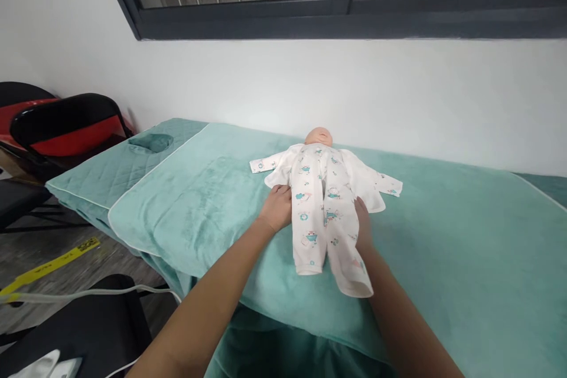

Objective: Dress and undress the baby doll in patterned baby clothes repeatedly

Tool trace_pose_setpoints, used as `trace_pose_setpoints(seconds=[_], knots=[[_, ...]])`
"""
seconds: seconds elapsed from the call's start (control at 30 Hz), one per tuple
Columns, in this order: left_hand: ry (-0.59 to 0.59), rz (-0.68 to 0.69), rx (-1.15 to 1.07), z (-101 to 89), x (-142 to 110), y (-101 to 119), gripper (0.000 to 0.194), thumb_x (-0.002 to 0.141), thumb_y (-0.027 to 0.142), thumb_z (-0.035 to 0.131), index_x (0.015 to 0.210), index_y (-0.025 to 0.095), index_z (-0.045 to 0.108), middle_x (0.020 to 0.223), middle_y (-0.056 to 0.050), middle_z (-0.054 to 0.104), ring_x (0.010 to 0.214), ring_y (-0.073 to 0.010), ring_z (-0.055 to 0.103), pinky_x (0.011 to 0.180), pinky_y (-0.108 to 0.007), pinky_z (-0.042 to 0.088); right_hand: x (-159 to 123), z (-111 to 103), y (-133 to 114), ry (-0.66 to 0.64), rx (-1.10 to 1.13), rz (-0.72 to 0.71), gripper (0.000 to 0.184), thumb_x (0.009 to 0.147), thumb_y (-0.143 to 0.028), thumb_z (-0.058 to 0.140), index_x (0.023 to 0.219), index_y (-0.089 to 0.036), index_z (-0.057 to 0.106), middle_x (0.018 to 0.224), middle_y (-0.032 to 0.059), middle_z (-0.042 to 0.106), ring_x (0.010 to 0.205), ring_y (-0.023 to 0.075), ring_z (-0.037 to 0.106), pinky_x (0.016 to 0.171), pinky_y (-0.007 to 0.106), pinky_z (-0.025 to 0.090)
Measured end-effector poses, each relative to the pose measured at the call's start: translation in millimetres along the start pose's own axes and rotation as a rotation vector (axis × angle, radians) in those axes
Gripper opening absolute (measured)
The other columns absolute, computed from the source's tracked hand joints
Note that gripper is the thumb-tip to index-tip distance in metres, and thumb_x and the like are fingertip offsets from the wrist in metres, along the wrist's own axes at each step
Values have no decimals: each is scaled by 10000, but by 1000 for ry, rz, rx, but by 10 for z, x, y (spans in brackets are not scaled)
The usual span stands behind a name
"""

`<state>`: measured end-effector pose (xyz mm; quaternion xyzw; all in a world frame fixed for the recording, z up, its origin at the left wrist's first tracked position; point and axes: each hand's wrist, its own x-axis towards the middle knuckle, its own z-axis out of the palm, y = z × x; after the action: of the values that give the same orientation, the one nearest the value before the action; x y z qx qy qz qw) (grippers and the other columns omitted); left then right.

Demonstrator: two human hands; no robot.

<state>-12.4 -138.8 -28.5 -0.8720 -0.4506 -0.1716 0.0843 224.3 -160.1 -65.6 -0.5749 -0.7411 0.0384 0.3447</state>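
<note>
A baby doll [319, 136] lies on its back, its head toward the wall. Spread under and beside it is a white printed baby jacket [363, 174], sleeves out to both sides. White baby trousers [309, 212] with teal and pink prints lie over the doll's front, legs toward me. At their left edge, my left hand [278, 208] is closed on the cloth by the waist, fingertips partly hidden. My right hand [363, 225] holds the opposite edge, its fingers mostly behind the cloth. One trouser leg drapes against my right wrist.
A teal plush cover [186, 189] spreads over the bed, with a face hole [153, 142] at its left end. Black and red chairs [73, 124] stand at left. A black seat [84, 325] with a pale cable [88, 293] is near front left. The wall [248, 82] borders the far side.
</note>
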Motion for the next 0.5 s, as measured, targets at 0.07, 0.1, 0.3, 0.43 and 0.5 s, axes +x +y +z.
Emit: trace_pose_setpoints(seconds=[0.07, 0.1, 0.3, 0.43, 0.5], knots=[[2, -10, 10, -1, -40, 8, 157, 869, 173, 525, 833, 160, 678, 917, -116, 678, 942, -263, 563, 850, -419, 408, -68, -70, -62, -7, -48, -11, 393, 839, -243, 493, 1177, -232, 693, 1230, 82, 682, 1298, 293, 511, 1185, 468, 218], [3, -16, 15, -3, -60, 11, 154, 867, 178, 529, 837, 160, 680, 920, -115, 676, 944, -265, 561, 847, -421, 407, -100, -102, -98, -17, -76, -25, 380, 842, -226, 485, 1151, -246, 705, 1214, 76, 692, 1288, 280, 521, 1187, 461, 212], [5, -32, 23, -61, -183, 34, 122, 845, 205, 568, 860, 171, 685, 966, -101, 667, 967, -260, 554, 847, -419, 407, -203, -249, -242, -39, -132, -90, 357, 860, -197, 470, 1103, -266, 722, 1187, 68, 707, 1252, 259, 545, 1179, 458, 225], [15, -65, 4, -90, -248, 57, 137, 858, 213, 555, 856, 180, 688, 1001, -101, 657, 998, -252, 550, 860, -419, 411, -219, -327, -226, -30, -160, -103, 325, 875, -174, 457, 1031, -241, 734, 1113, 66, 723, 1199, 247, 564, 1161, 445, 253], [19, -76, -10, -92, -266, 64, 136, 855, 210, 558, 859, 182, 691, 1002, -99, 654, 1011, -250, 549, 867, -421, 414, -229, -365, -209, -60, -179, -117, 302, 876, -158, 461, 981, -226, 736, 1044, 65, 728, 1147, 241, 584, 1144, 432, 274]])
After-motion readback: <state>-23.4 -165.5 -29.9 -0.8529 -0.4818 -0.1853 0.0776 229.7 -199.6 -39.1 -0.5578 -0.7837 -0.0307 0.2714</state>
